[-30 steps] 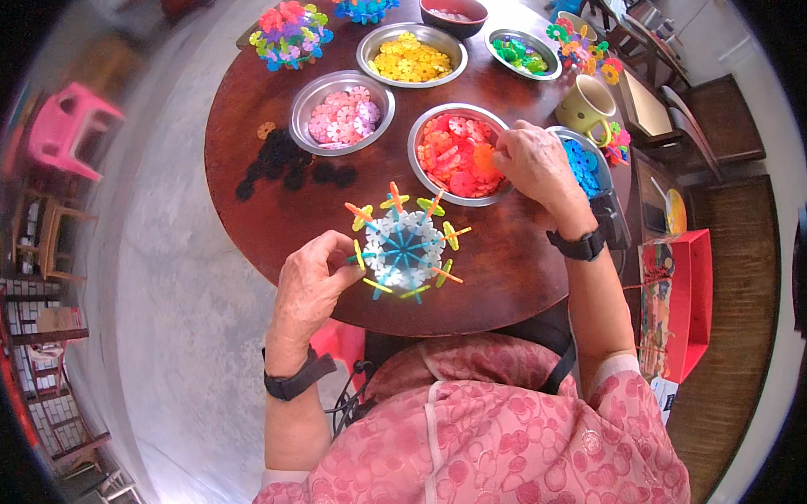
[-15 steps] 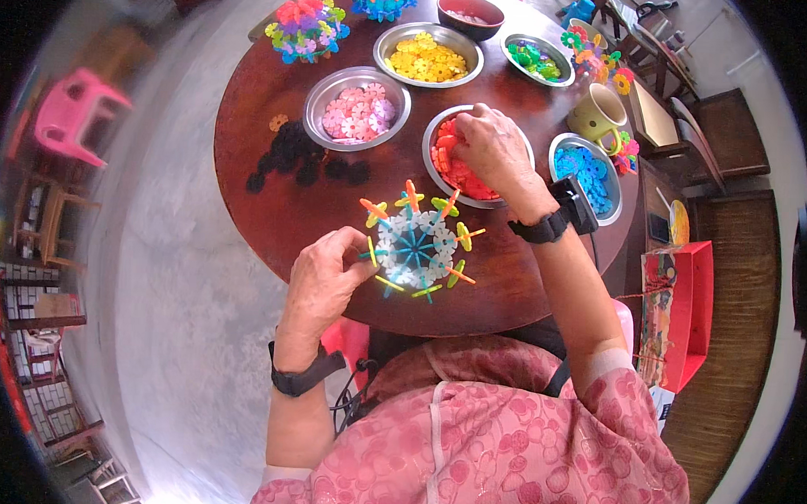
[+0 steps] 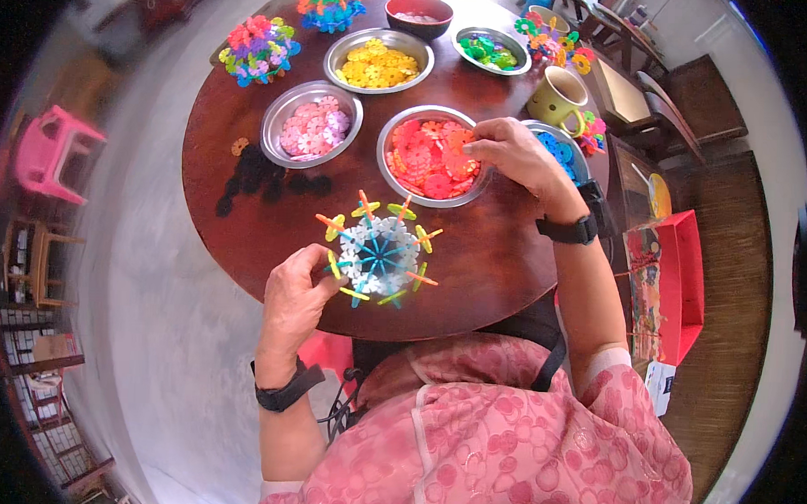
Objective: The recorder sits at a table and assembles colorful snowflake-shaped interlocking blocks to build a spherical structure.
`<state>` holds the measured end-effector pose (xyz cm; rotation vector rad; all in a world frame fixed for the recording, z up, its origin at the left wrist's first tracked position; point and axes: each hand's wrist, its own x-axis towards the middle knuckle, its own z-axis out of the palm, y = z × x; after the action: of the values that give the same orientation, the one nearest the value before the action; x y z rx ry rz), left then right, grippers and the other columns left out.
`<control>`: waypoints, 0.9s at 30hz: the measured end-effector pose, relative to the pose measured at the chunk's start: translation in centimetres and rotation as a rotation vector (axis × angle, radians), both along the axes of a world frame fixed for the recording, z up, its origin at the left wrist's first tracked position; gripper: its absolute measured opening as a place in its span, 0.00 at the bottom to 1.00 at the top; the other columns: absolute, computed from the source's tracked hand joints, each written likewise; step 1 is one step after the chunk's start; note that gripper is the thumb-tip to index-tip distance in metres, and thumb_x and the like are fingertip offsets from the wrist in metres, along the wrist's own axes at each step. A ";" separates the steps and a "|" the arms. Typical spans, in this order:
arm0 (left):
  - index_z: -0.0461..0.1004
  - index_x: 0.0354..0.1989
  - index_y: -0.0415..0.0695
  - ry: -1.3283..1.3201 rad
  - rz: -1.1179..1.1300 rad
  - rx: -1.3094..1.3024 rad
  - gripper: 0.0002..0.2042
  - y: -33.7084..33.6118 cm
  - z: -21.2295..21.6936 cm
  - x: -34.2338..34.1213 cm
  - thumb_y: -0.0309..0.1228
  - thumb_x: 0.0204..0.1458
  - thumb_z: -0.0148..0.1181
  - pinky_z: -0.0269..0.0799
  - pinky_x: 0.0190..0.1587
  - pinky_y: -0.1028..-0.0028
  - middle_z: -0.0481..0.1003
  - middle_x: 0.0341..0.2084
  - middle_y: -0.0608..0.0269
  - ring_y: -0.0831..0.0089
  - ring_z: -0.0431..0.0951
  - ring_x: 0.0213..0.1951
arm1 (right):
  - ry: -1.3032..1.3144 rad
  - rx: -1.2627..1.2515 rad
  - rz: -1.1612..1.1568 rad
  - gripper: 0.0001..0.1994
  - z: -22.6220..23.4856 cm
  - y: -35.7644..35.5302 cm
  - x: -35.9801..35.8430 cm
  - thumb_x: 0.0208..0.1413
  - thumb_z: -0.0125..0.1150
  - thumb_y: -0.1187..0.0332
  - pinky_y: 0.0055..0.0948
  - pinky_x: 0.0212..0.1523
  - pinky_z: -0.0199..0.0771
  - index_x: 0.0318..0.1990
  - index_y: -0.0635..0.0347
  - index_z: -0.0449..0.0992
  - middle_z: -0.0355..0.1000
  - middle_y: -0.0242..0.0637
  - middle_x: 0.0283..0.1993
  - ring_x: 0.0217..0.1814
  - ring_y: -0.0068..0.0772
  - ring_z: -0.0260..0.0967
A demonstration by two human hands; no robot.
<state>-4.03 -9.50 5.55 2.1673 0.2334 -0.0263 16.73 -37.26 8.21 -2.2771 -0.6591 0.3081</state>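
My left hand (image 3: 297,286) pinches the left edge of a round construction of interlocking plastic discs (image 3: 379,256), near a yellow-green disc. White discs and blue spokes form its middle. Yellow-green and orange discs stick out around its rim. My right hand (image 3: 524,160) is over the right rim of a metal bowl (image 3: 382,167) of red and orange notched discs (image 3: 425,157). Its thumb and fingers are pressed together; what they hold, if anything, blends with the discs behind. A bowl of blue discs (image 3: 556,151) is partly hidden under that hand.
Bowls of pink discs (image 3: 312,129), yellow discs (image 3: 374,64) and green discs (image 3: 490,52) stand farther back, with a dark red bowl (image 3: 419,17). Two finished disc balls (image 3: 258,50) are at the far left. A yellow-green mug (image 3: 555,97) stands right. Black discs (image 3: 264,172) lie left.
My right hand has come out of the red discs and moved right to the bowl's rim. The left hand keeps hold of the construction. The whole view has shifted a little.
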 end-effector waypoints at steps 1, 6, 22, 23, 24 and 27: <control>0.73 0.32 0.38 -0.002 -0.007 0.000 0.11 -0.1 0.0 0.1 0.30 0.43 0.65 0.67 0.34 0.66 0.73 0.25 0.54 0.61 0.74 0.29 | -0.004 -0.042 -0.022 0.13 -0.3 -0.1 0.0 0.54 0.58 0.66 0.31 0.33 0.68 0.33 0.72 0.75 0.70 0.38 0.24 0.29 0.28 0.68; 0.73 0.33 0.38 0.015 -0.021 -0.047 0.11 0.2 0.5 0.1 0.30 0.44 0.63 0.68 0.34 0.66 0.74 0.26 0.54 0.61 0.75 0.29 | -0.342 -0.110 -0.144 0.13 -1.5 -0.7 -0.1 0.54 0.58 0.64 0.38 0.41 0.71 0.36 0.68 0.78 0.74 0.49 0.32 0.38 0.46 0.73; 0.73 0.31 0.37 -0.438 -0.017 -0.026 0.05 -0.7 0.8 0.7 0.25 0.50 0.62 0.68 0.34 0.73 0.72 0.24 0.60 0.70 0.74 0.29 | -0.211 0.345 0.085 0.03 3.1 5.6 -12.3 0.51 0.62 0.75 0.23 0.31 0.72 0.33 0.63 0.77 0.76 0.36 0.28 0.30 0.24 0.75; 0.73 0.30 0.37 -0.484 -0.007 -0.036 0.06 -0.8 0.8 0.7 0.25 0.50 0.63 0.68 0.33 0.74 0.71 0.24 0.60 0.70 0.74 0.29 | -0.230 0.342 0.087 0.03 2.7 5.7 -12.4 0.51 0.62 0.76 0.23 0.31 0.72 0.33 0.63 0.76 0.76 0.38 0.28 0.29 0.27 0.75; 0.73 0.30 0.37 -0.486 0.002 -0.039 0.06 -0.9 0.9 0.7 0.25 0.50 0.63 0.68 0.33 0.74 0.71 0.24 0.60 0.70 0.74 0.29 | -0.249 0.339 0.088 0.04 2.5 5.9 -12.4 0.50 0.63 0.76 0.24 0.30 0.71 0.33 0.62 0.76 0.75 0.40 0.27 0.28 0.29 0.75; 0.73 0.31 0.38 -0.559 0.001 -0.032 0.06 -0.9 1.0 0.7 0.26 0.50 0.63 0.69 0.33 0.74 0.72 0.25 0.61 0.71 0.74 0.28 | -0.180 0.303 0.036 0.04 2.4 6.0 -13.0 0.50 0.63 0.75 0.25 0.28 0.70 0.33 0.62 0.75 0.75 0.40 0.26 0.26 0.26 0.73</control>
<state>-3.34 -10.39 6.58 2.0523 -0.0884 0.5640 3.76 -31.21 10.57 -2.0181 -0.7822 0.0163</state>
